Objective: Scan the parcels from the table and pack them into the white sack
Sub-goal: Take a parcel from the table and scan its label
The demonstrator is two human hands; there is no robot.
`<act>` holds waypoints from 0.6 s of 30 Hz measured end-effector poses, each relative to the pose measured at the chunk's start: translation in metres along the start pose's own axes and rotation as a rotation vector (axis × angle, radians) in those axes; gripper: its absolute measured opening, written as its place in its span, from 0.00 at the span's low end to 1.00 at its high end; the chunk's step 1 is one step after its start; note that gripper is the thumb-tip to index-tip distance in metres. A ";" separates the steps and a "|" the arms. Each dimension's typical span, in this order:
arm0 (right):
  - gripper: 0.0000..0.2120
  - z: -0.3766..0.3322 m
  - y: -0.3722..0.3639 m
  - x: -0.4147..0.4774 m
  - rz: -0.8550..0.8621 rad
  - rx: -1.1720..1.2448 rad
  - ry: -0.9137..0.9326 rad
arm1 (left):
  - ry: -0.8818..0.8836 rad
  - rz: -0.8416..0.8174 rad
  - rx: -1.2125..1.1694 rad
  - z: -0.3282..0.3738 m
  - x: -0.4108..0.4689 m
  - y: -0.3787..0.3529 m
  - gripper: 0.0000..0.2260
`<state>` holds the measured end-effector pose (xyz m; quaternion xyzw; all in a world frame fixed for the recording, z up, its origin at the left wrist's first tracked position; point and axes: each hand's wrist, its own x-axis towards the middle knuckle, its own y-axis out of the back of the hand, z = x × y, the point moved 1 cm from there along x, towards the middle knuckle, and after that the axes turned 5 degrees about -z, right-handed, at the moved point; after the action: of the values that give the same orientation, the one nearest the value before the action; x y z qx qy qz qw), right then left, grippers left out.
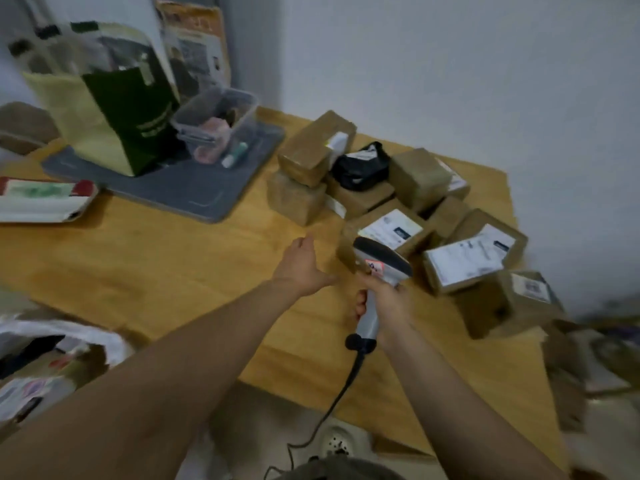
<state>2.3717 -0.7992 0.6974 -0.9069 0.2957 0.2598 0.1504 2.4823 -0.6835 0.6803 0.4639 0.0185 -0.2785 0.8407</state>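
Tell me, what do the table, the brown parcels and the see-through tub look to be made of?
Table: wood, honey-coloured, visible grain, smooth satin finish. Brown parcels: probably cardboard, seemingly taped over, given the slight sheen; white paper labels. See-through tub: clear plastic, contents showing through its walls.

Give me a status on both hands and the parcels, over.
Left hand open, near the front parcel. Right hand grips the scanner, pointed at it. White sack lower left. Nothing blocking.
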 end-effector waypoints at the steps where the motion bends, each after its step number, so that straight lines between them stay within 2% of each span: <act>1: 0.08 -0.004 0.014 0.004 0.018 0.005 -0.009 | -0.005 -0.015 -0.021 0.017 0.011 -0.009 0.53; 6: 0.07 -0.014 0.063 0.018 0.076 0.026 -0.033 | 0.015 -0.065 0.015 0.074 0.056 -0.042 0.65; 9: 0.06 -0.018 0.080 0.020 0.069 -0.027 0.003 | 0.039 -0.074 0.005 0.081 0.073 -0.049 0.64; 13: 0.03 -0.021 0.081 0.018 0.012 -0.097 0.031 | -0.019 -0.078 0.113 0.066 0.071 -0.038 0.61; 18: 0.04 -0.021 0.045 0.006 -0.123 -0.210 0.053 | -0.070 -0.129 0.381 0.016 0.046 0.032 0.63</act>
<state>2.3563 -0.8456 0.7057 -0.9407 0.2144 0.2556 0.0622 2.5334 -0.7037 0.7009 0.6026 -0.0340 -0.3459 0.7184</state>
